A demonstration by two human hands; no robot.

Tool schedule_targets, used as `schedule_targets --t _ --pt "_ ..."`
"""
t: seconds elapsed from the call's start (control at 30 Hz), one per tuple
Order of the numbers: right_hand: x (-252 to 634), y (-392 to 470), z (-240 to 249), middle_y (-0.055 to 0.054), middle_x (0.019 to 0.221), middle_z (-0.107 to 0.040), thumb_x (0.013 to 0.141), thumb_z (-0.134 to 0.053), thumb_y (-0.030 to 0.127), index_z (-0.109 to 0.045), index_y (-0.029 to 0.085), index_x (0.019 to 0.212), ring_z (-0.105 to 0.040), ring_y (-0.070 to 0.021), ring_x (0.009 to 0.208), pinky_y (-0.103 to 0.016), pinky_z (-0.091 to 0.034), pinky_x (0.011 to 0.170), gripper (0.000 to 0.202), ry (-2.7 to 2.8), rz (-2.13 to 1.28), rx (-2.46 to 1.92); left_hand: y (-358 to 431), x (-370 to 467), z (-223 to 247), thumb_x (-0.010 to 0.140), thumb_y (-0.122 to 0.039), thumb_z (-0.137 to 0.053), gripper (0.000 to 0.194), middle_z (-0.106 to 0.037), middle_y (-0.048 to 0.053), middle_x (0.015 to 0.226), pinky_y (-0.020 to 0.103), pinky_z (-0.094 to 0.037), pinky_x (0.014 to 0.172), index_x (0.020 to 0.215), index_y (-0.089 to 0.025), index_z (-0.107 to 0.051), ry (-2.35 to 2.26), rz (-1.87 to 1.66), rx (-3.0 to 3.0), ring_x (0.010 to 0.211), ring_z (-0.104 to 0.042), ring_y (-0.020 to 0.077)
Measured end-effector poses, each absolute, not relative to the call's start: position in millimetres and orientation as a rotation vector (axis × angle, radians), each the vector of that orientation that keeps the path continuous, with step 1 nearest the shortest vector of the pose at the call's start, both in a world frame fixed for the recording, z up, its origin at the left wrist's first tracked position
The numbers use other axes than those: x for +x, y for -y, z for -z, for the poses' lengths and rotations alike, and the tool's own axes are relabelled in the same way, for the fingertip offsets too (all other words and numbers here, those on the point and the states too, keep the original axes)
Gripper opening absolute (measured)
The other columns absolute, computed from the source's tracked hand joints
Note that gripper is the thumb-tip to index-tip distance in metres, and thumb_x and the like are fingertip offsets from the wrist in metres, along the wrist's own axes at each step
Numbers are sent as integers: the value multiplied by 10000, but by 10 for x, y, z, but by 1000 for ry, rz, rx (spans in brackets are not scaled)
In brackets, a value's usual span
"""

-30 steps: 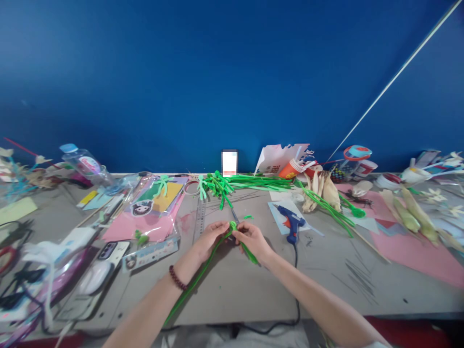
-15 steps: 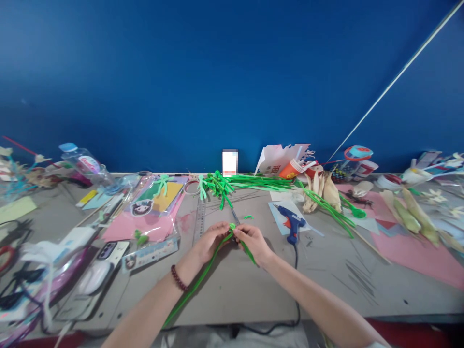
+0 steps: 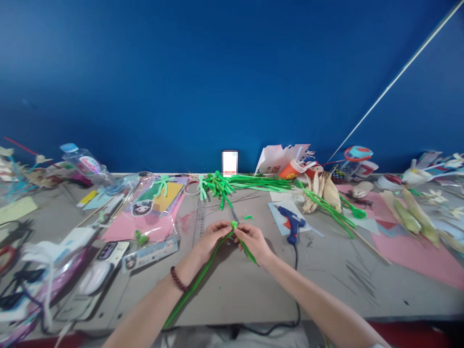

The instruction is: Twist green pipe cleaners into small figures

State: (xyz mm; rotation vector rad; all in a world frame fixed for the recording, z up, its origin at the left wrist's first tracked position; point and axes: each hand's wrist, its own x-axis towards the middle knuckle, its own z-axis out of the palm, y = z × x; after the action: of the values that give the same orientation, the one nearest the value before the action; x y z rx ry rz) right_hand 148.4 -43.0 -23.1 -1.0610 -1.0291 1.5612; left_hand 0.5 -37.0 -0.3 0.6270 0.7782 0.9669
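Both hands meet over the grey table [image 3: 224,299], pinching long green pipe cleaners [image 3: 203,274]. My left hand [image 3: 214,239] has thumb and fingers closed on them at their upper end, where a small bright green twisted knot shows between the fingertips. From there the stems run down past my left wrist to the table's front edge. My right hand [image 3: 252,240] pinches the same knot from the other side, and a short green end slants out under its palm. Just beyond the fingertips lies a dark, thin metal tool [image 3: 235,216], partly hidden by the hands.
Behind the hands lies a bundle of green pipe cleaners [image 3: 263,182] with leafy twisted ends. A blue glue gun [image 3: 292,223] rests on paper at the right, its cord running forward. Left are a ruler [image 3: 199,220], plastic-wrapped coloured paper [image 3: 145,223] and a phone [image 3: 97,275].
The fingertips have shifted slightly around the knot, which now shows a little more between them. Both arms and everything on the table stay in place.
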Motion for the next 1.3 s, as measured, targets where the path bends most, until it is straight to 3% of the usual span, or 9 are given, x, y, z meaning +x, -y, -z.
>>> schedule_targets --t 0.17,0.6,0.9,1.17,1.3 --pt "1459 446 202 28 505 -551 640 -718 455 -637 144 717 -480 -78 405 -197 -411 376 330 1016 -1542 -1054 376 7 17 652 -274 -763 213 -650 31 643 262 -476 622 706 -122 -625 -667 -912 619 598 -606 144" --pt "1462 527 215 21 596 -536 748 -637 387 -627 159 753 -506 -85 409 -206 -424 387 229 1236 -1261 -1100 381 2 59 622 -266 -744 229 -613 -4 643 244 -442 601 714 -149 -571 -713 -961 651 602 -575 132" --pt "1505 569 157 -37 672 -613 807 -571 257 -646 177 719 -575 -143 610 -223 -456 515 141 1574 -827 -1167 330 -67 126 687 -335 -715 217 -646 11 705 230 -466 659 772 -153 -633 -968 -1199 1063 664 -593 121" --pt "1528 568 108 -30 667 -614 816 -540 197 -615 183 699 -569 -148 626 -253 -453 606 139 1644 -594 -1145 447 -44 93 793 -295 -605 152 -700 72 890 302 -515 772 854 -186 -690 -1200 -1357 1755 834 -637 178" --pt "1538 563 110 -31 678 -612 815 -527 178 -605 185 704 -574 -152 639 -255 -455 610 136 1652 -556 -1122 469 -31 80 774 -286 -635 160 -700 81 922 296 -537 741 886 -183 -687 -1154 -1379 1870 765 -646 159"
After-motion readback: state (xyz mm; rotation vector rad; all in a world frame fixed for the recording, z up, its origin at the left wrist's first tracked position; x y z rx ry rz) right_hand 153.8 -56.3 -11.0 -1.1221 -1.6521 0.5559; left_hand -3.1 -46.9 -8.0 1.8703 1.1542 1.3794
